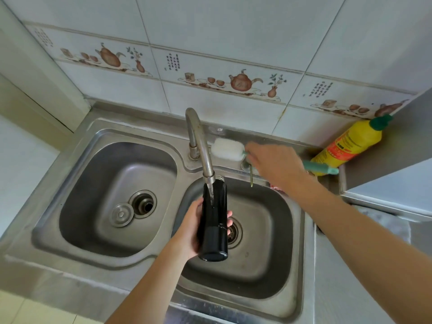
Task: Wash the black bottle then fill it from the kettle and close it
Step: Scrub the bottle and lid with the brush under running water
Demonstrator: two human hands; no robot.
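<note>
Left hand point(190, 232) holds black bottle point(214, 220), right hand point(273, 163) seemingly on brush point(228, 149)

Head cam, steep down, sink point(163, 136) close

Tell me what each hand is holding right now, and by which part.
The left hand grips the black bottle around its lower body, under the tap. The right hand lies over the sponge brush handle near its head; whether it grips cannot be told.

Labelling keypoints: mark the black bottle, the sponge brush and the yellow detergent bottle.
black bottle point(214, 220): head view, mid body.
sponge brush point(226, 149): head view, white sponge head.
yellow detergent bottle point(348, 146): head view, label on its body.
</note>
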